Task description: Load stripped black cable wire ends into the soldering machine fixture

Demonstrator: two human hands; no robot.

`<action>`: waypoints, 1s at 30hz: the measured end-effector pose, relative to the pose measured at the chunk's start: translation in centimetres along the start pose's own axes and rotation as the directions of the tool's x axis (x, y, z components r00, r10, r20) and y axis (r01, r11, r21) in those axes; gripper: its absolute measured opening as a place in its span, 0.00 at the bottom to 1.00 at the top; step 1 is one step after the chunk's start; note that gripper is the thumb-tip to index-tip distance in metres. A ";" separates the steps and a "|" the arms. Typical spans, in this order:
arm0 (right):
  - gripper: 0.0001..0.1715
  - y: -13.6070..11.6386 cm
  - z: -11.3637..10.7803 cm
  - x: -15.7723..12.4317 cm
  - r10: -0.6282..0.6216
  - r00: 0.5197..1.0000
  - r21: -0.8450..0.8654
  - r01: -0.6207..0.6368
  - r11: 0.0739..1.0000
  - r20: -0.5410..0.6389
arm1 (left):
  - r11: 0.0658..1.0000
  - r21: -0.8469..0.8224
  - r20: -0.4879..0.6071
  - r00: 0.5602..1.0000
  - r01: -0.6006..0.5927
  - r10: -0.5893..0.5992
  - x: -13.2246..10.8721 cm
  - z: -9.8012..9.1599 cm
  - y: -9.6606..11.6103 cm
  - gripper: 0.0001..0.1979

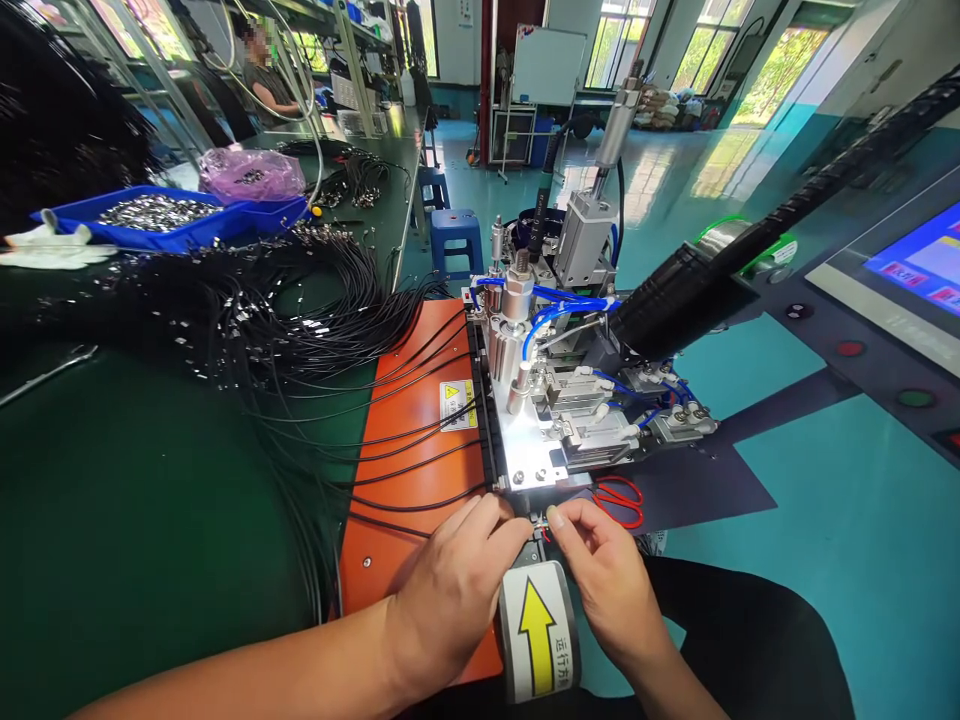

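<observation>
Both my hands meet at the near end of a metal machine (536, 435) fed by blue air hoses. The fingers of my left hand (461, 570) are closed on a black cable (394, 523), which runs in from the left across an orange plate (420, 385). Facing it, my right hand (611, 580) has thumb and forefinger pinched at the machine's slot. Whatever sits between those fingertips is too small and covered to name. Below the hands is a label (538, 630) with a yellow arrow. More black cables cross the plate into the machine's side.
A large bundle of black cables (330, 300) with metal ends lies on the green table (150, 500). Behind it are a blue tray (180, 235) and a pink bag (251, 175). Red-handled scissors (621, 503) lie right of the machine. A control panel (885, 330) stands at right; a person (270, 95) sits far back.
</observation>
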State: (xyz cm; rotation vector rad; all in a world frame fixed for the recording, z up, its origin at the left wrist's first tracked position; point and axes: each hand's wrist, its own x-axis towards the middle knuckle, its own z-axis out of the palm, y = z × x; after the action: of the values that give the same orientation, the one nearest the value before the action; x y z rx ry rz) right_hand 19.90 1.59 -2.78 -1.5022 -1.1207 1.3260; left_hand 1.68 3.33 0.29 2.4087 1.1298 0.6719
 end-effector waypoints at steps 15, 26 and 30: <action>0.19 0.0 0.1 0.0 -0.013 1.000 -0.016 0.013 1.000 -0.023 | 1.000 0.023 -0.008 1.000 -0.016 0.016 0.0 0.3 -0.1 0.11; 0.19 -0.1 0.2 0.1 -0.021 0.999 -0.027 0.020 0.999 -0.045 | 1.000 0.020 -0.007 1.000 -0.024 0.024 -0.1 0.4 -0.2 0.12; 0.19 -0.2 0.2 -0.2 -0.017 1.000 -0.019 0.016 1.000 -0.027 | 1.000 0.004 -0.020 0.999 -0.029 0.030 -0.1 0.3 -0.3 0.11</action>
State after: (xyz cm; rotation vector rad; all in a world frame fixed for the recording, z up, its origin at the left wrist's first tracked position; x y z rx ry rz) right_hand 19.68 1.50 -2.54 -1.5166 -1.1288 1.2840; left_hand 1.63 3.44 -0.17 2.4311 1.1060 0.7052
